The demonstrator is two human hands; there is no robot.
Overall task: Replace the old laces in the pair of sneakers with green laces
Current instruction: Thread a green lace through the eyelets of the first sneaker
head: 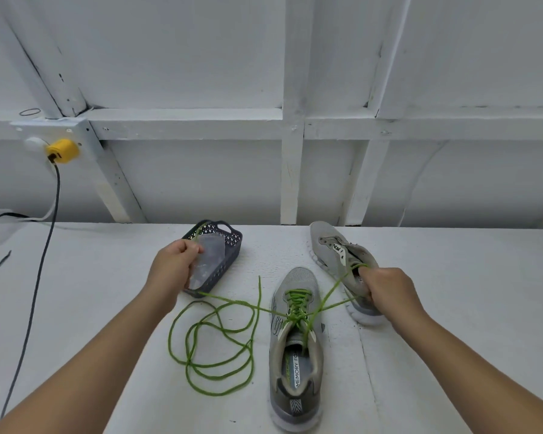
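A grey sneaker (pixel 296 349) laced with a green lace stands upright in front of me. A second grey sneaker (pixel 333 245) without laces lies further back to the right, tilted. My right hand (pixel 386 289) grips that sneaker at its opening and also holds a green lace end. My left hand (pixel 173 264) pinches a green lace over the dark basket (pixel 229 236). A long green lace (pixel 213 349) lies in loose loops on the white table between my arms.
The dark basket holds a clear plastic bag (pixel 209 258). A yellow plug (pixel 61 151) sits in a wall socket at the left, and its dark cable (pixel 38 277) hangs down across the table's left side. A white wooden wall frame stands behind the table.
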